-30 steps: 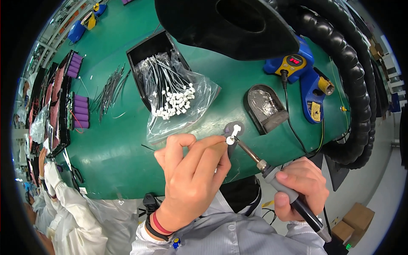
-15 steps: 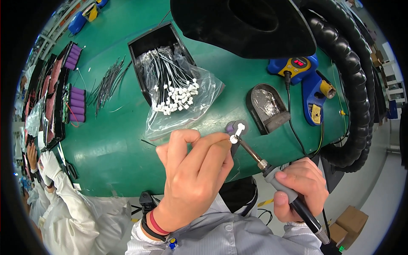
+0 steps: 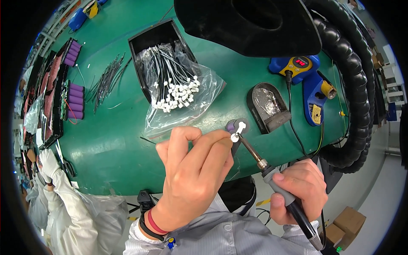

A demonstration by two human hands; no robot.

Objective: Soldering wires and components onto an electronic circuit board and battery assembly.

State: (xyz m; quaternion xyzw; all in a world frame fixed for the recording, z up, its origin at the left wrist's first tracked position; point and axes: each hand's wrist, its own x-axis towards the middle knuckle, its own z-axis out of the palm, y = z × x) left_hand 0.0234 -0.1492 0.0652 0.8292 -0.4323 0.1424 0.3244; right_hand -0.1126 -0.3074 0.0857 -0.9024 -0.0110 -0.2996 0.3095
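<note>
Step in hand: soldering, by my reading; the slim metal-tipped soldering iron with grey-and-black handle (image 3: 272, 178) has its tip at the small white plastic connector (image 3: 238, 131), centre of the frame, just above the small dark round pad (image 3: 243, 123) on the green bench mat (image 3: 106, 148)
Left hand (image 3: 191, 178): fingers pressed together, pinching at the connector; what else they hold is hidden
Right hand (image 3: 301, 191): closed around the iron's handle, lower right
Next move calls for: a steady tip and a firm pinch
Nearby: clear plastic bag of white-ended wires (image 3: 178, 93), upper centre; blue soldering station (image 3: 306, 76), upper right
Hard to make out: the joint itself; the left fingertips cover it
</note>
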